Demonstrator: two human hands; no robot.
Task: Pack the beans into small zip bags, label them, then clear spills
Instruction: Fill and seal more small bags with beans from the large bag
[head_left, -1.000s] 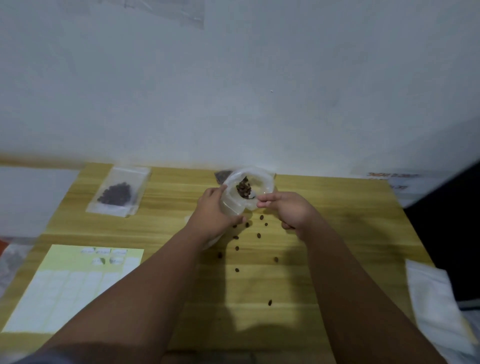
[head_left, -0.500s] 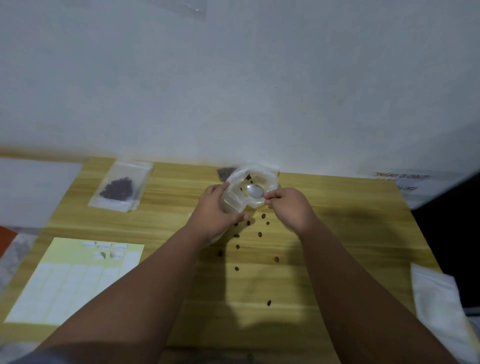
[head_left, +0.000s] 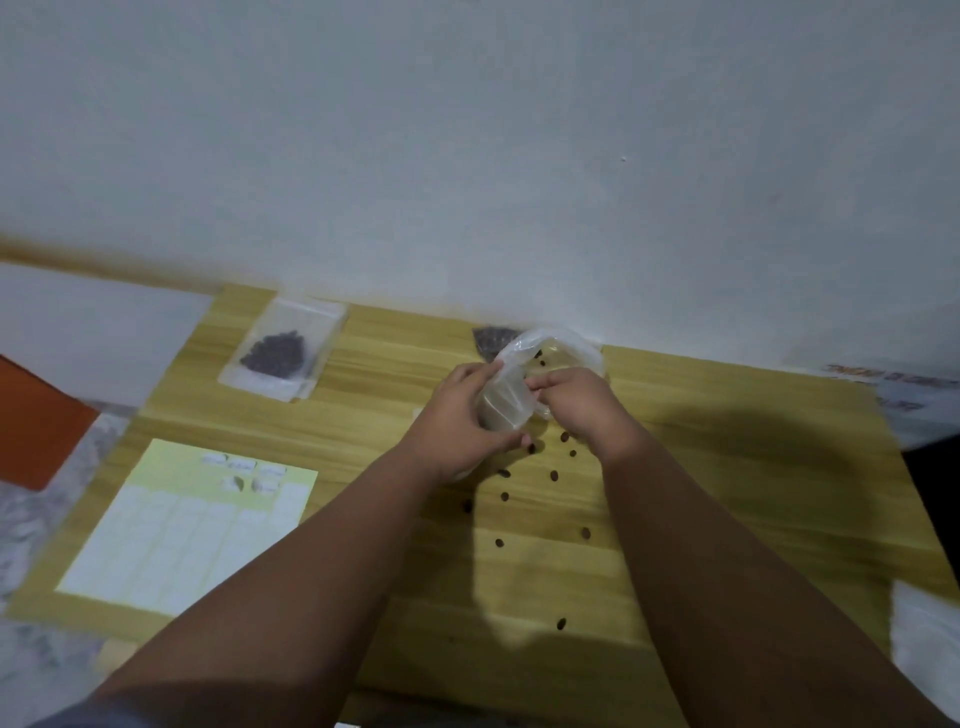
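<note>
Left hand (head_left: 457, 421) hides half the zip bag (head_left: 506, 400) (contents blurred).

Left hand (head_left: 457, 421) and right hand (head_left: 576, 402) grip clear zip bag (head_left: 511, 395) above desk (head_left: 727, 493); loose beans (head_left: 553, 475) scattered below.

Wooden table (head_left: 727, 467) bears a filled zip bag (head_left: 280, 356), label sheet (head_left: 182, 530), loose beans (head_left: 554, 475), perhaps another bag (head_left: 491, 340) behind.

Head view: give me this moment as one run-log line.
step: packing beans | left hand: grips clear bag | right hand: pinches its rim | spilled beans: scattered on table | filled bag: table's far left
</note>
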